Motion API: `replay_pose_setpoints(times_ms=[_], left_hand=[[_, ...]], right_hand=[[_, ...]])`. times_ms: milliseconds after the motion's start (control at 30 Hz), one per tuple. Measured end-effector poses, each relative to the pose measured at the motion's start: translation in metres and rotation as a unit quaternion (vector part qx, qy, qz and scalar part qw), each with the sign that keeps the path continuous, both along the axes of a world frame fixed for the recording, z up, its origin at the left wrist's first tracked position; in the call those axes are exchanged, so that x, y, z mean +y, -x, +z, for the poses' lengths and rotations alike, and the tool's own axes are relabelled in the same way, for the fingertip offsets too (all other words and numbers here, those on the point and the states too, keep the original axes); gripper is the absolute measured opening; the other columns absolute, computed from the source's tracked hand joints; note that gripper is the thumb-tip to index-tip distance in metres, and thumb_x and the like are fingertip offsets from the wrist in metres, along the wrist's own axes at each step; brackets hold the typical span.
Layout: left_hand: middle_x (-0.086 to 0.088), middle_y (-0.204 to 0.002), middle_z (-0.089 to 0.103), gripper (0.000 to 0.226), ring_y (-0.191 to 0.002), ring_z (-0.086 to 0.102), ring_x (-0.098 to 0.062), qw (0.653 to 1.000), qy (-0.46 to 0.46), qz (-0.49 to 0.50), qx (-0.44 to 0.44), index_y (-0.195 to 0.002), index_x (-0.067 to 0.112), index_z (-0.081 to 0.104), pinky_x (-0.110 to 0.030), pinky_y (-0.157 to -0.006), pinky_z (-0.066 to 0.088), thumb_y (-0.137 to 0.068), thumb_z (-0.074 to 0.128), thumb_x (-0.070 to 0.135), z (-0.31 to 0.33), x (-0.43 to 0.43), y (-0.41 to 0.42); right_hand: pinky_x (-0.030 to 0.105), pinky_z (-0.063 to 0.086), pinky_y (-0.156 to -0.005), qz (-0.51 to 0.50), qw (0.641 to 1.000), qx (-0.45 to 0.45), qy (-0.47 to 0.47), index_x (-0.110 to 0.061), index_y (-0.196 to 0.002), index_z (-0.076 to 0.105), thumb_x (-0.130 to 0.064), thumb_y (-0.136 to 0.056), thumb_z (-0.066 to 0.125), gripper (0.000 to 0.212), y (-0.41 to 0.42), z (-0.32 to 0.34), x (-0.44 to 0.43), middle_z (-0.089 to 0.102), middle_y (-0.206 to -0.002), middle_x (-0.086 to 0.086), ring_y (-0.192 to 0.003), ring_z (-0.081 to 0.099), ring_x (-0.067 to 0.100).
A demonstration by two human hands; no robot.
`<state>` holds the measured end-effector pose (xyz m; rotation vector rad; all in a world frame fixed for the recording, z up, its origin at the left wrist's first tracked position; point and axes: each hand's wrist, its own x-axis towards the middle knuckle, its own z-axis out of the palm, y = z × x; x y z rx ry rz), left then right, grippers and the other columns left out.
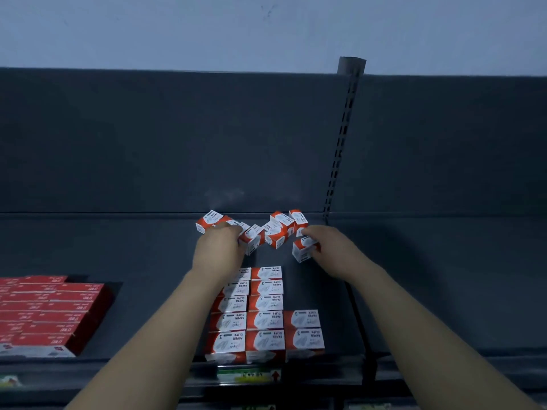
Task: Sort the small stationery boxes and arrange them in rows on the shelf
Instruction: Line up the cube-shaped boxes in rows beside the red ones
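Observation:
Small red-and-white paper clip boxes lie in neat rows (266, 303) near the front of the dark shelf (133, 255). A loose jumble of the same boxes (276, 232) sits at the back, by the rear panel. My left hand (217, 247) reaches into the left side of the jumble, its fingers curled over a box (251, 239). My right hand (328, 247) is at the right side and grips one tilted box (303, 251) lifted off the pile. The fingertips of both hands are partly hidden by boxes.
A block of flat red boxes (50, 312) fills the shelf's front left. A slotted metal upright (340, 149) divides the back panel at the right. A price label strip (248, 375) runs along the shelf's front edge.

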<state>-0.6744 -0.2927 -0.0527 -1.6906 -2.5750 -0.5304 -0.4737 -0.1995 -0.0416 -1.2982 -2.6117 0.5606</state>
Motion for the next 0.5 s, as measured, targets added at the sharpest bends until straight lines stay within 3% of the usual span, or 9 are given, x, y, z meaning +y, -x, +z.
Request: replay_pose_setpoints(times_ms=[167,300,400,500], left_hand=[[-0.007,-0.091,0.059,0.031,-0.081,0.054,-0.025,0.999,0.029,-0.017,0.005,-0.072,0.012,0.051,-0.030,-0.062,0.035,-0.091,0.055,0.036,-0.001,0.026,-0.009],[-0.004,-0.077,0.054,0.030,-0.059,0.045,-0.014,0.999,0.042,0.015,-0.021,-0.066,0.013,0.048,-0.023,-0.046,0.025,-0.090,0.058,0.028,0.002,0.034,-0.015],[-0.006,-0.086,0.061,0.018,-0.071,0.055,-0.019,0.998,0.043,0.013,-0.042,-0.085,0.010,0.059,-0.024,-0.052,0.034,-0.089,0.060,0.027,0.002,0.033,-0.017],[-0.005,-0.098,0.065,0.025,-0.084,0.060,-0.022,0.997,0.026,0.002,-0.067,-0.105,0.013,0.061,-0.028,-0.063,0.043,-0.087,0.063,0.031,0.001,0.029,-0.014]], right_hand=[[0.027,0.046,-0.084,0.027,0.998,-0.014,0.049,-0.026,-0.116,0.062,-0.026,-0.088,0.062,0.027,-0.007,-0.003,0.017,0.057,-0.114,-0.006,-0.104,0.054,0.012],[0.023,0.049,-0.082,0.056,0.987,-0.005,0.153,-0.029,-0.109,0.066,-0.031,-0.078,0.075,0.032,-0.019,0.001,0.016,0.062,-0.107,-0.013,-0.095,0.057,0.002],[0.021,0.050,-0.081,0.083,0.976,-0.003,0.203,-0.028,-0.104,0.070,-0.028,-0.074,0.078,0.032,-0.021,0.005,0.006,0.066,-0.099,-0.017,-0.090,0.060,0.000],[0.027,0.052,-0.086,0.105,0.962,0.001,0.251,-0.028,-0.097,0.073,-0.027,-0.077,0.075,0.020,-0.024,0.008,-0.003,0.071,-0.093,-0.014,-0.088,0.065,0.001]])
